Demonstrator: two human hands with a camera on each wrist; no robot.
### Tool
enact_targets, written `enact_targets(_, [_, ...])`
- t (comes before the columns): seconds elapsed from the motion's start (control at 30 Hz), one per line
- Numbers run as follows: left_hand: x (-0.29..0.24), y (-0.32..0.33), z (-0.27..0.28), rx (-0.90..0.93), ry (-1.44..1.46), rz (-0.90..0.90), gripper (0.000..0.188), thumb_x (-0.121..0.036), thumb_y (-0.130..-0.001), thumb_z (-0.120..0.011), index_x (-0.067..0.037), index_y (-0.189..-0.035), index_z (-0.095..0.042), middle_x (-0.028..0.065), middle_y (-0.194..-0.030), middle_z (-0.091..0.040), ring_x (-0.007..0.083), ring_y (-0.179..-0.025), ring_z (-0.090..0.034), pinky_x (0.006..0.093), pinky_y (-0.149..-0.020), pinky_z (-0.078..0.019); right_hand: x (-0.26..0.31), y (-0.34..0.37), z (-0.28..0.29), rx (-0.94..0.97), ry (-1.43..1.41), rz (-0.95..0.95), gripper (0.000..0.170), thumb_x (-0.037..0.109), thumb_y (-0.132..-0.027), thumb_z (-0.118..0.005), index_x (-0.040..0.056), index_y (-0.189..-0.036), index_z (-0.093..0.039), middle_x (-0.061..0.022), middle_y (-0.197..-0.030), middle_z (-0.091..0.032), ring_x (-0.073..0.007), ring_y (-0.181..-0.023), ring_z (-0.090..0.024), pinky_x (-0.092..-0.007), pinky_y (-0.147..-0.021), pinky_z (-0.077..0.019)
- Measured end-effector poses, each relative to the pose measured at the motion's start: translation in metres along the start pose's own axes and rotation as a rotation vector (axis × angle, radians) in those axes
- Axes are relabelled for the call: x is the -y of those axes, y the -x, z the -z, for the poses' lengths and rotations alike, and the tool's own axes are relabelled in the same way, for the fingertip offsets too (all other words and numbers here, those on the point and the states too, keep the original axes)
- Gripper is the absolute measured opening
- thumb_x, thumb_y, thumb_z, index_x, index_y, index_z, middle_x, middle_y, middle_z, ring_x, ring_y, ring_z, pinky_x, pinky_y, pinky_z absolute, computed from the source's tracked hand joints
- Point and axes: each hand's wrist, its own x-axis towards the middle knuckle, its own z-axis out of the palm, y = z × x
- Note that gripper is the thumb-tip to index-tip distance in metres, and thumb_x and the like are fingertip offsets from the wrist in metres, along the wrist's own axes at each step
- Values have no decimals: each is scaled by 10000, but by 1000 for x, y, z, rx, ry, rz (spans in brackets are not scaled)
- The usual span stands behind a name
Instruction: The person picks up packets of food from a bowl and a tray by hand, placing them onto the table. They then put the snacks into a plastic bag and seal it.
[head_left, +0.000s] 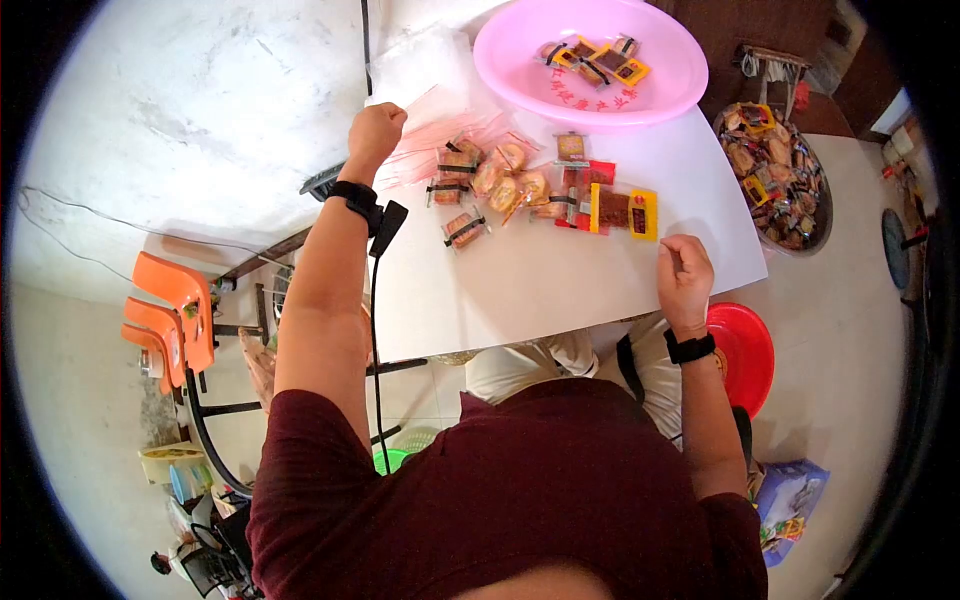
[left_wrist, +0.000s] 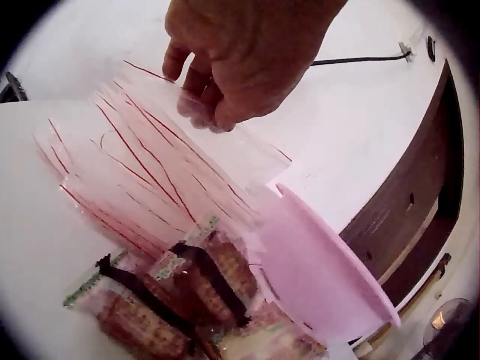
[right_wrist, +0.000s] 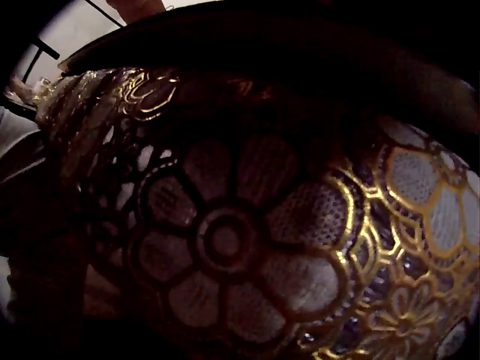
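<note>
My left hand (head_left: 378,135) is over a fanned pile of clear zip bags (left_wrist: 142,157) with red seal lines. Its thumb and fingertips pinch the edge of one clear bag (left_wrist: 244,154). Below the pile lie wrapped biscuits (head_left: 508,185), several with dark bands across their wrappers. Two yellow-edged packets (head_left: 628,212) lie at the right end of this heap, partly over red packets (head_left: 585,180). My right hand (head_left: 685,280) rests by the table's right front edge, its fingers loosely curled with nothing visible in them.
A pink basin (head_left: 490,75) holding several packets stands at the back of the white table (head_left: 520,285). Right of the table are a large bowl (head_left: 822,225) heaped with packets and a red basin (head_left: 750,360). A flower-patterned surface (right_wrist: 225,236) fills the dark right wrist view.
</note>
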Motion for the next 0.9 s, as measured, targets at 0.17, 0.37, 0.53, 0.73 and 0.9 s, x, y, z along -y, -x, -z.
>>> enact_targets(0.17, [-18, 10, 21, -53, 147, 89, 181, -266, -788, -690, -95, -838, -722, 103, -747, -694, 237, -688, -660, 362, -635, -504, 0, 0, 0, 8, 15, -1, 70, -30, -794, -608, -11, -862, -606, -142, -839, -616, -287, -765, -614, -341, -698, -495])
enact_targets(0.37, [-37, 35, 50, -311, 347, -76, 139, -172, -779, -743, -42, -784, -695, 67, -713, -683, 123, -651, -615, 284, -601, -480, -1, 2, 2, -10, -7, 30, 63, -11, -794, -620, -8, -855, -601, -139, -835, -615, -287, -753, -608, -349, -689, -491])
enact_targets(0.53, [-112, 93, 84, -372, 488, -235, 93, -70, -788, -747, -42, -772, -659, 18, -741, -650, 75, -654, -572, 216, -590, -464, 2, 1, -1, -34, -34, 54, 78, 11, -791, -641, -4, -858, -606, -128, -815, -613, -290, -741, -605, -340, -684, -488])
enact_targets(0.73, [-201, 154, 55, -201, 334, -836, 139, -23, -685, -738, -90, -697, -616, 68, -683, -565, 253, -656, -561, 338, -583, -441, 31, 9, 6, 158, -336, -9, 164, 114, -798, -723, 35, -919, -645, -71, -899, -660, -187, -824, -636, -307, -729, -492])
enact_targets(0.9, [-246, 194, -2, -20, 341, -919, 147, -108, -687, -704, -96, -698, -557, 69, -702, -544, 275, -699, -582, 399, -589, -463, 49, 27, 3, 133, -786, -278, 170, 99, -854, -704, 32, -994, -635, -23, -927, -648, -102, -833, -597, -246, -747, -479])
